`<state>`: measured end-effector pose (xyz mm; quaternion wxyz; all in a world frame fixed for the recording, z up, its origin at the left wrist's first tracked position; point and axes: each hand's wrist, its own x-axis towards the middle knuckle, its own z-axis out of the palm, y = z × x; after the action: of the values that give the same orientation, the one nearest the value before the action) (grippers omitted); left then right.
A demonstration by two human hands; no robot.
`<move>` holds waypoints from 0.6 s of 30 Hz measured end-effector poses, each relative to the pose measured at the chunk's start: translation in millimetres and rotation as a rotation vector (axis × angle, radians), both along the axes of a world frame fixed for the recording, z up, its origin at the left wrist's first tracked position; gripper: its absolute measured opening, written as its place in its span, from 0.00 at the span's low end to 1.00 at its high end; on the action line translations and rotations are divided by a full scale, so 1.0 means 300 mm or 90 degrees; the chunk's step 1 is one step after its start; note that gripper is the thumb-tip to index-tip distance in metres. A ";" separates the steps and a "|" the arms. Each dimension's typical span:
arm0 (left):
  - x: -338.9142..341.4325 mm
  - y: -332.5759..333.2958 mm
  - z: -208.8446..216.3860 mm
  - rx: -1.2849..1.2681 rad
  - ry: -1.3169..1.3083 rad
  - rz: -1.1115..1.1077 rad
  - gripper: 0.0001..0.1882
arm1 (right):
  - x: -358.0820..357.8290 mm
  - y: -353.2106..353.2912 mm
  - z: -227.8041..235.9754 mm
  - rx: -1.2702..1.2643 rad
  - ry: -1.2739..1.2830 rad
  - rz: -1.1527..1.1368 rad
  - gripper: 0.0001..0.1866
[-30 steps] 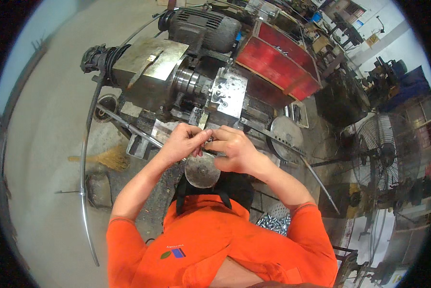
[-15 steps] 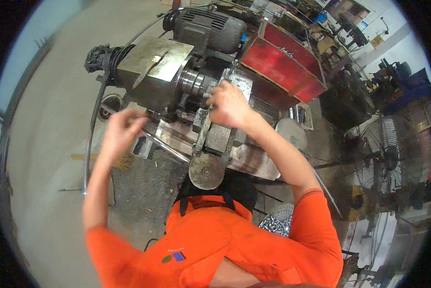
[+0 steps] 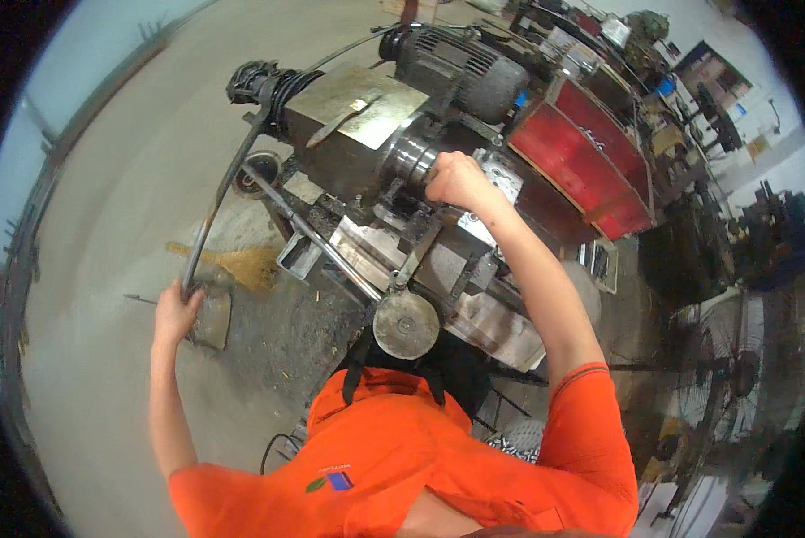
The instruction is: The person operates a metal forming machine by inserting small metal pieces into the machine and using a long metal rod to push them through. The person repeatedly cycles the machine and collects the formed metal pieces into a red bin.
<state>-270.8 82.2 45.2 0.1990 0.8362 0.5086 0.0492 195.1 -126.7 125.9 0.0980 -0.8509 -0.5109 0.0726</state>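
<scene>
My left hand (image 3: 178, 312) is wrapped round the lower end of a long metal lever (image 3: 215, 199), which slopes down from the back of a small lathe-like machine. Closed fingers bring my right hand (image 3: 461, 182) right up to the front of the machine's shiny round spindle (image 3: 411, 160); anything inside them is hidden. Beside that hand is a pale metal block (image 3: 501, 177). A second, polished bar (image 3: 335, 257) runs slantwise in front of the headstock (image 3: 335, 148). Nearest my body is a round metal handwheel (image 3: 406, 325).
A flat tool (image 3: 335, 124) lies on the headstock's top plate. Behind it stands an electric motor (image 3: 461, 73). To the right are a red metal bin (image 3: 582, 161) and a floor fan (image 3: 725, 368). A basket of small metal parts (image 3: 517, 441) sits by my right side.
My left hand has moved down and left and closed round the long lever. My right hand stays by the spindle, now closed against its front. The whole view has shifted.
</scene>
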 end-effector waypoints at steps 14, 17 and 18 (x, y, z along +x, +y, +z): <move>-0.145 0.695 -0.058 0.537 0.197 -0.183 0.07 | -0.011 -0.013 0.023 0.007 0.044 -0.032 0.13; -0.141 0.695 -0.074 0.439 0.257 -0.072 0.09 | 0.019 -0.005 -0.027 0.086 0.012 0.042 0.12; -0.123 0.697 -0.076 0.423 0.259 -0.041 0.10 | 0.033 -0.013 -0.046 0.110 0.000 0.068 0.12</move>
<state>-307.6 291.3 22.3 -0.1863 0.8634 0.4672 0.0379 204.9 -130.6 112.2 0.1670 -0.8108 -0.5600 0.0337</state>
